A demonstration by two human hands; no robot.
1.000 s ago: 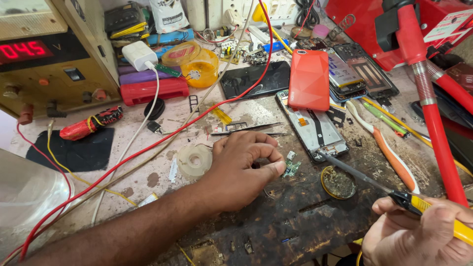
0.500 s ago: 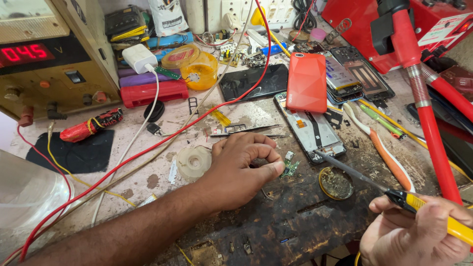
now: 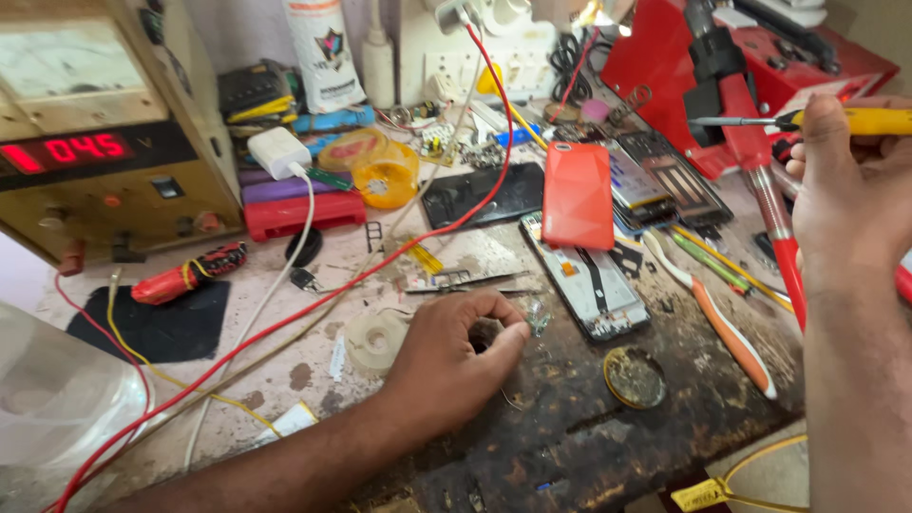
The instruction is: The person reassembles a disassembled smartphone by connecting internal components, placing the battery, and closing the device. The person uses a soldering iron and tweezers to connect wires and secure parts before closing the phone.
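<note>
Two hands at work: left hand point(image 3: 456, 366) rests on the bench just left of the opened phone point(image 3: 594, 280), fingers curled tight on sth small (can't tell what). Right hand point(image 3: 850, 190), raised right of phone, pinches a yellow-handled screwdriver point(image 3: 807, 121), tip pointing left.

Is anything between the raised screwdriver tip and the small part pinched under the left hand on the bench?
Yes. The yellow-handled screwdriver in the right hand is up by the red stand. Between it and the left hand lie the red phone back cover and the opened phone frame. What the left fingers pinch is hidden.
</note>
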